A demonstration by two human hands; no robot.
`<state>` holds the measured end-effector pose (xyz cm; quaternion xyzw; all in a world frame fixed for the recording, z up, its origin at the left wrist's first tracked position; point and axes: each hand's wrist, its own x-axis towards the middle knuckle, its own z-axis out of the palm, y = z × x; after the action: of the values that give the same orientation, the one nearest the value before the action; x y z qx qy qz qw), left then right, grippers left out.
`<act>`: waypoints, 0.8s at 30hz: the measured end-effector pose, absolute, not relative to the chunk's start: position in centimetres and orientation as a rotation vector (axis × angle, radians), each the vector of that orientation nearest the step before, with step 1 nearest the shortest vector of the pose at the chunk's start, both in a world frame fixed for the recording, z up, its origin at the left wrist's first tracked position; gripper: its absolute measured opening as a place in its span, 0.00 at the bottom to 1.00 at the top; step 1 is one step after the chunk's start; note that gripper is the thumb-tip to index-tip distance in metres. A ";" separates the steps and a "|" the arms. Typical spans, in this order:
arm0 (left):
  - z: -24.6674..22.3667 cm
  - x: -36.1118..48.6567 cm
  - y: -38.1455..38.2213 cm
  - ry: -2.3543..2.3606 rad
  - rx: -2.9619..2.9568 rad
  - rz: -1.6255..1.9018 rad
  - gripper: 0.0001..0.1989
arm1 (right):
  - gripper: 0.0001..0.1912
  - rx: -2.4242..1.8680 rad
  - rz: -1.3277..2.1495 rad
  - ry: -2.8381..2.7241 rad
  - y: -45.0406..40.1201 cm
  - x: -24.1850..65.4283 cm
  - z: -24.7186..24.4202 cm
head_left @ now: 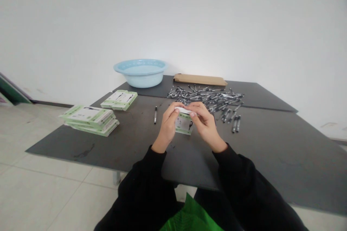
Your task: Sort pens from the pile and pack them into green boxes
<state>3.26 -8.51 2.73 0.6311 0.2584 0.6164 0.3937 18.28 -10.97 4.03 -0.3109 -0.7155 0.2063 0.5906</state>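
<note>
Between my hands, above the dark table, is a small green and white pen box point(183, 124) with its printed face toward me. My left hand point(169, 124) grips the box's left side, thumb at the white upper edge. My right hand point(204, 121) holds the right side, its thumb and fingers pinching the same white edge, which looks like a flap. The fingertips behind the box are partly hidden. A single pen point(155, 115) lies to the left of my left hand. Behind and right of my right hand spreads a heap of grey and black pens point(208, 97).
A stack of green and white boxes point(89, 119) lies at the table's left edge, with more boxes point(119, 100) behind it. A light blue basin point(141, 74) and a flat brown cardboard piece point(200, 79) sit at the back near the wall. Two pens point(236, 123) lie right of the heap.
</note>
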 end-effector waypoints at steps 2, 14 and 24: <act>2.8 3.2 -8.5 0.653 1.605 1.562 0.11 | 0.12 -0.740 0.490 -1.671 -11.1 18.3 4.0; 3.0 2.7 -8.2 0.589 1.523 1.376 0.11 | 0.11 -0.852 0.511 -1.560 -10.7 18.4 4.1; 3.5 3.6 -9.3 0.691 1.630 1.401 0.18 | 0.12 -0.855 0.535 -1.575 -10.4 18.7 4.3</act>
<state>3.57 -9.33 3.50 0.6526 0.2767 0.5610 0.4276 18.72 -10.43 4.30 -0.3679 -0.6777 0.2301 0.5937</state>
